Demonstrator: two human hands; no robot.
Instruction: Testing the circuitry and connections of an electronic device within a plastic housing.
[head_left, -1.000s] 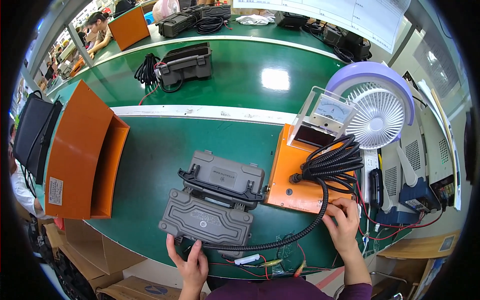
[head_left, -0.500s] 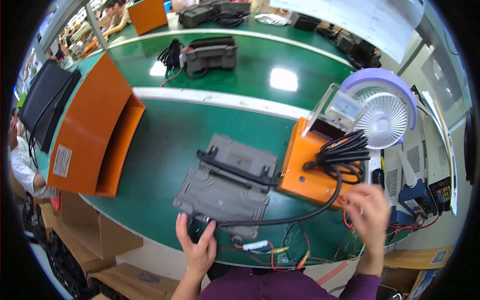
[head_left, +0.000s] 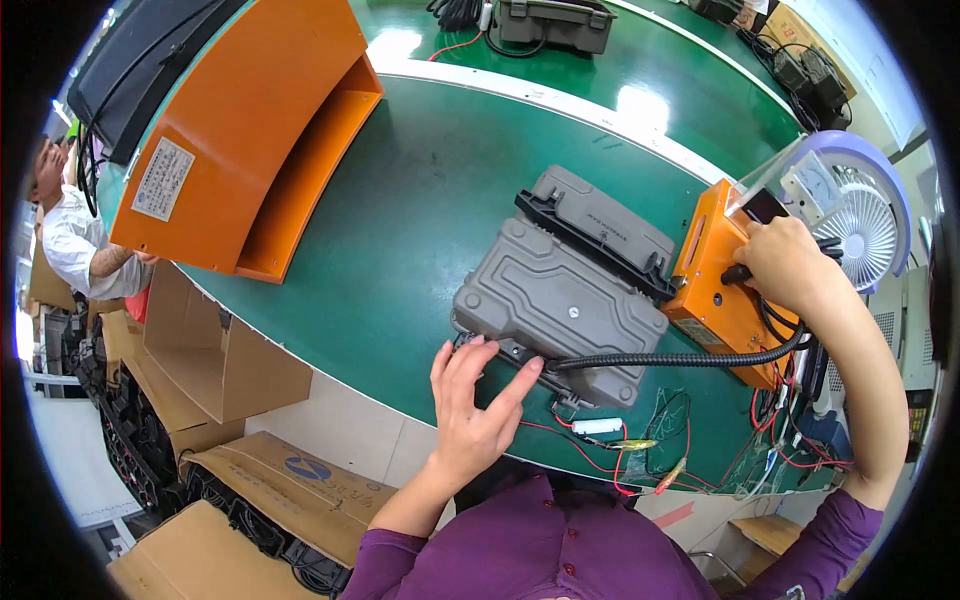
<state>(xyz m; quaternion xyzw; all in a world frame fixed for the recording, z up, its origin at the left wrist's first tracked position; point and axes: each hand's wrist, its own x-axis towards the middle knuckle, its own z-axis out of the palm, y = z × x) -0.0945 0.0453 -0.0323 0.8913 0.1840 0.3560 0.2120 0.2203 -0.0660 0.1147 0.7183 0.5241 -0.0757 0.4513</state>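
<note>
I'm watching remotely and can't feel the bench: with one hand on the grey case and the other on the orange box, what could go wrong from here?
1. The black corrugated cable runs from the grey case to the orange box; a tug by the right hand might drag either.
2. Loose red wires lie near the table edge by the left hand and could snag.
3. The fan stands close behind the right hand.

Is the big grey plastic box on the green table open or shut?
Shut. The ribbed grey plastic case lies flat on the green table with its lid closed; no gap or inside shows. The left hand touches its near edge.
</note>
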